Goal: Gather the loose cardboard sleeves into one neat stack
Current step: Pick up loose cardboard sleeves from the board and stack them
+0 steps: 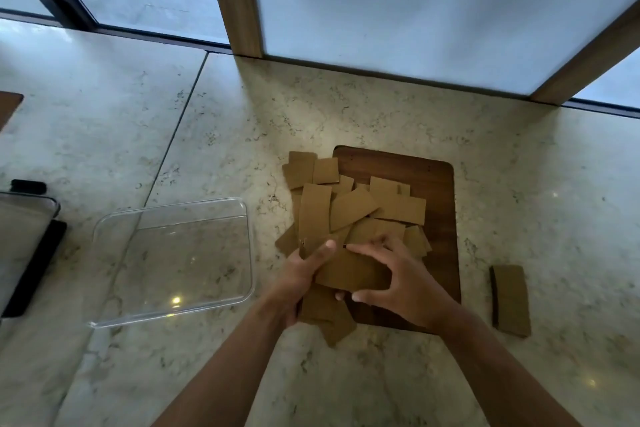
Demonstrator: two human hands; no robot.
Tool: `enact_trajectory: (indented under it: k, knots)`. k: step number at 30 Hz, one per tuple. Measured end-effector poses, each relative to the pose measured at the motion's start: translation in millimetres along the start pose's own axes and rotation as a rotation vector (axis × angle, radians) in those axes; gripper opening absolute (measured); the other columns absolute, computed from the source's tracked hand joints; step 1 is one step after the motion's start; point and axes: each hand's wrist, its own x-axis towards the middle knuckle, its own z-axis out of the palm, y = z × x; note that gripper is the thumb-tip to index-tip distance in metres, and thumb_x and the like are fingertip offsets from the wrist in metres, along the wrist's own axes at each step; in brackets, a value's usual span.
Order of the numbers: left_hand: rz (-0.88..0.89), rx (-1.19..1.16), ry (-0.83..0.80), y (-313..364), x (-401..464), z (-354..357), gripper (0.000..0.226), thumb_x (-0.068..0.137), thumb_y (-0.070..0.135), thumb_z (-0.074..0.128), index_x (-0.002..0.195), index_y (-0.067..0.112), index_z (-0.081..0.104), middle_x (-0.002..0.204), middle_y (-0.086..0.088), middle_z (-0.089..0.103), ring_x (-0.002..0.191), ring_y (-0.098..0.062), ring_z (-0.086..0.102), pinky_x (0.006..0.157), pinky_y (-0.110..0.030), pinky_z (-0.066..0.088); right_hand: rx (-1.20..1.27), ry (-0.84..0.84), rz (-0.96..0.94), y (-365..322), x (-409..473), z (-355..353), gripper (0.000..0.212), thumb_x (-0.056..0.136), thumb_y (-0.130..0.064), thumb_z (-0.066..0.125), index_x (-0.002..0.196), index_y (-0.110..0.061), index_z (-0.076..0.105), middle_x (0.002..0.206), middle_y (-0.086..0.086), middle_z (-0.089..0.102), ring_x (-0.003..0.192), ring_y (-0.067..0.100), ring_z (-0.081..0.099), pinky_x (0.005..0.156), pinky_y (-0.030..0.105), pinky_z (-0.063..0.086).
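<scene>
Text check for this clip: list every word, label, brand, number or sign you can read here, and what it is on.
None: no readable text anywhere in this view.
Cardboard sleeves, including the one held by the left hand and right hand: plain brown, no print.
Stack of sleeves at right: no marking.
Wooden board: two small dark marks, not letters.
Clear tray: no label.
Dark items at the left edge: nothing legible.

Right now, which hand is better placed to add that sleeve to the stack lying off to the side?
Right hand: probably, since the stack lies on its side, while the left hand sits across the board.
</scene>
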Motion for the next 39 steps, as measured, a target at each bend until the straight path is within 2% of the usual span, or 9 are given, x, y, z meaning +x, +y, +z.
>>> enact_trajectory:
  k: [5, 8, 12, 16, 20, 24, 29, 34, 39]
  knots:
    - [0.037, 0.01, 0.165, -2.2, -11.9, -0.7, 0.06, 0.07, 0.012, 0.094, 0.125, 0.018, 0.071, 0.119, -0.019, 0.077, 0.104, -0.039, 0.077, 0.077, -0.054, 0.066, 0.226, 0.188, 0.181, -15.1, -6.3, 18.7, 0.087, 0.069, -0.058, 0.085, 0.142, -0.049, 0.04, 0.124, -0.024, 0.04, 0.112, -0.01, 0.045, 0.083, 0.01, 0.044]
    - [0.092, -0.042, 0.188, -9.4, -19.0, 1.0, 0.06, 0.072, 0.003, 0.092, 0.126, 0.015, 0.068, 0.117, -0.019, 0.078, 0.104, -0.04, 0.077, 0.085, -0.059, 0.065, 0.725, 0.324, 0.418, -25.7, -4.5, 40.3, 0.095, 0.069, -0.039, 0.092, 0.147, -0.027, 0.039, 0.129, -0.008, 0.059, 0.113, 0.01, 0.062, 0.089, 0.03, 0.058]
    - [0.104, -0.112, 0.201, -23.7, -27.9, 4.9, 0.053, 0.073, -0.001, 0.089, 0.121, 0.013, 0.07, 0.105, -0.015, 0.082, 0.095, -0.036, 0.08, 0.074, -0.049, 0.067, 0.844, 0.446, 0.477, -30.9, 1.0, 55.8, 0.023, 0.081, -0.016, 0.085, 0.099, -0.017, 0.071, 0.097, 0.004, 0.08, 0.09, 0.021, 0.077, 0.069, 0.032, 0.063]
    - [0.049, -0.101, 0.24, -34.4, -34.6, 0.7, 0.059, 0.075, 0.011, 0.092, 0.128, 0.018, 0.068, 0.118, -0.019, 0.078, 0.102, -0.04, 0.077, 0.076, -0.057, 0.066, 0.93, 0.57, 0.434, -30.9, -0.9, 55.5, 0.013, 0.089, -0.013, 0.077, 0.096, -0.019, 0.069, 0.076, -0.012, 0.08, 0.066, 0.002, 0.075, 0.05, 0.013, 0.054]
    - [0.06, -0.173, 0.109, -36.4, -39.4, -7.7, 0.046, 0.096, 0.044, 0.071, 0.13, 0.013, 0.069, 0.121, -0.023, 0.077, 0.107, -0.042, 0.076, 0.079, -0.05, 0.065, 0.791, 0.361, 0.402, -32.2, -5.8, 55.1, 0.011, 0.095, -0.02, 0.071, 0.103, -0.027, 0.069, 0.083, -0.012, 0.08, 0.071, 0.001, 0.074, 0.056, 0.015, 0.055]
    - [-0.002, -0.176, 0.077, -35.8, -32.3, -10.7, 0.038, 0.098, 0.029, 0.073, 0.131, 0.014, 0.066, 0.12, -0.022, 0.078, 0.109, -0.041, 0.076, 0.083, -0.05, 0.065, 0.59, 0.192, 0.342, -42.5, 2.7, 69.5, 0.02, 0.095, -0.027, 0.071, 0.115, -0.03, 0.07, 0.108, -0.007, 0.076, 0.093, 0.009, 0.074, 0.075, 0.024, 0.062]
    - [0.045, -0.344, 0.201, -36.5, -18.7, -19.4, 0.03, 0.098, 0.015, 0.066, 0.126, 0.007, 0.071, 0.108, -0.024, 0.08, 0.089, -0.038, 0.08, 0.068, -0.045, 0.066, 0.219, 0.518, 0.415, -47.5, 55.9, 67.1, 0.028, 0.102, -0.029, 0.058, 0.128, -0.019, 0.064, 0.121, 0.007, 0.062, 0.106, 0.019, 0.063, 0.091, 0.034, 0.057]
    - [0.193, -0.514, 0.221, -33.6, -3.2, -29.4, 0.058, 0.09, 0.024, 0.08, 0.136, 0.052, 0.06, 0.119, -0.024, 0.072, 0.085, -0.034, 0.074, 0.071, -0.047, 0.061, -0.238, 0.46, 0.496, -63.6, 124.4, 70.0, 0.066, 0.09, -0.058, 0.065, 0.134, -0.01, 0.052, 0.132, 0.011, 0.055, 0.121, 0.027, 0.053, 0.102, 0.038, 0.047]
    - [0.096, -0.543, 0.237, -31.6, 10.7, -31.5, 0.077, 0.07, 0.047, 0.093, 0.134, 0.014, 0.067, 0.102, -0.022, 0.07, 0.079, -0.034, 0.068, 0.069, -0.045, 0.057, -0.276, 0.44, 0.541, -61.3, 137.5, 76.4, 0.058, 0.089, -0.046, 0.071, 0.131, -0.012, 0.052, 0.134, 0.014, 0.053, 0.128, 0.033, 0.047, 0.108, 0.041, 0.039]
